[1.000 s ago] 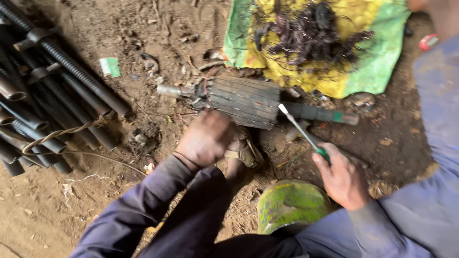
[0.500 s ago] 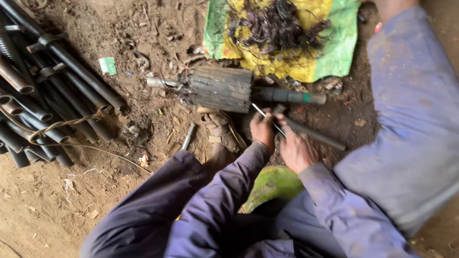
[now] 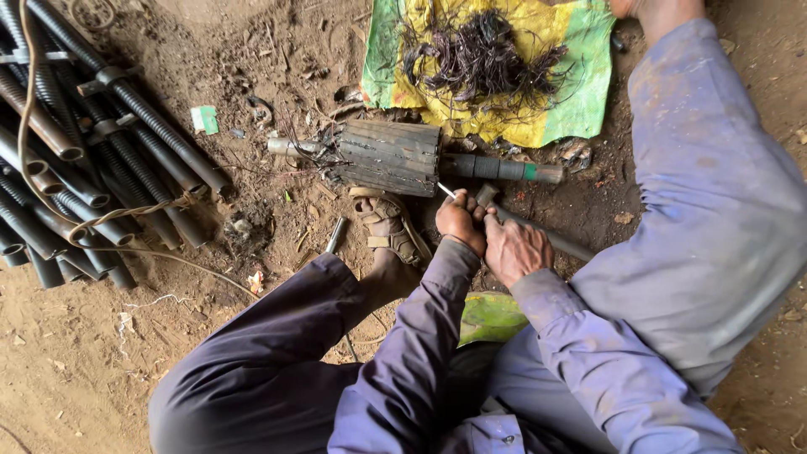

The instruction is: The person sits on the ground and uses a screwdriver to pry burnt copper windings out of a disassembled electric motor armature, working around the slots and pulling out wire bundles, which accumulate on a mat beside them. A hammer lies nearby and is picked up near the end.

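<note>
A rusty ribbed motor rotor [image 3: 388,156] lies on the dirt, its shaft [image 3: 500,168] pointing right. My left hand [image 3: 461,220] and my right hand [image 3: 514,248] are pressed together just below the rotor's right end. Both are closed around a screwdriver [image 3: 445,191]. Only its thin metal tip shows, touching the rotor's lower right corner. The handle is hidden inside my hands. My sandalled foot [image 3: 387,229] rests beside the rotor's near side.
Threaded steel rods and pipes [image 3: 76,160] are piled at the left. A yellow-green sack [image 3: 580,92] holding tangled dark wire [image 3: 479,55] lies behind the rotor. A long metal bar [image 3: 546,238] lies right of my hands, a small steel pin [image 3: 334,236] left of my foot.
My left hand left the rotor's near side and moved right to join my right hand on the screwdriver. The screwdriver tip dropped to the rotor's lower right corner.
</note>
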